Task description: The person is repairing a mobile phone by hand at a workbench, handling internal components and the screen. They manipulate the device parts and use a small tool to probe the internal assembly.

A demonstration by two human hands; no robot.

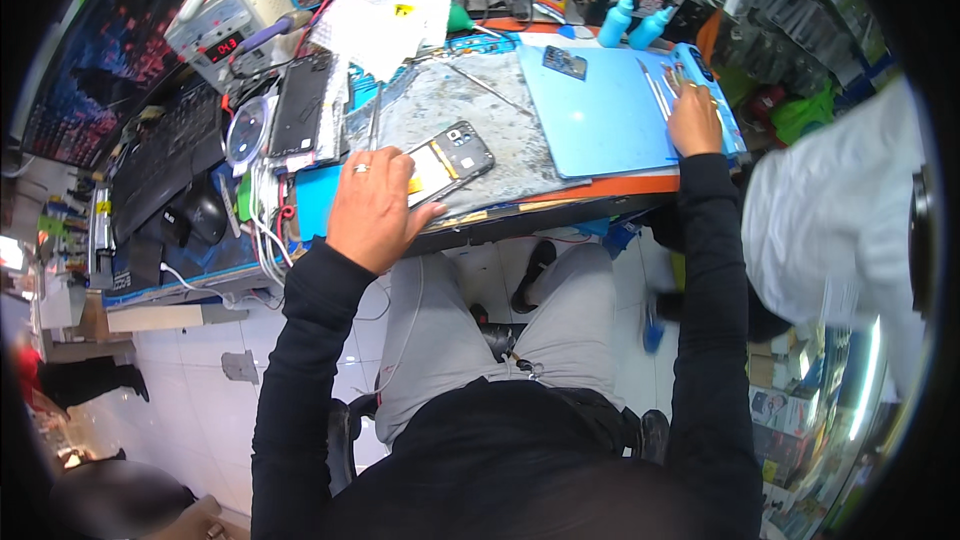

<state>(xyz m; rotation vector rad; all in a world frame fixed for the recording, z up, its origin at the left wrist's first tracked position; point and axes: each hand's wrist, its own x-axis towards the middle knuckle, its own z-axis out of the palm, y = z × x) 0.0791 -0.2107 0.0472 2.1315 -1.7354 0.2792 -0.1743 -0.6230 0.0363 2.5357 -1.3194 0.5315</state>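
Note:
My left hand (375, 205) is closed on the left end of an opened phone (465, 150), back cover off, lying on a worn grey mat (505, 155). My right hand (695, 120) is at the right edge of the blue silicone mat (595, 130), fingers curled over slim tools (656, 90); I cannot make out what they grip. A small circuit board (565, 62) lies on the blue mat. Left of the phone is a dark phone part (298, 110).
A monitor (70, 60), keyboard (150, 170), mouse (200, 210) and power supply (220, 40) crowd the left, with loose cables (262, 220). Two blue bottles (615, 25) stand behind the mat. A person in white (820, 210) is close on my right; another person's leg (85, 378) shows far left.

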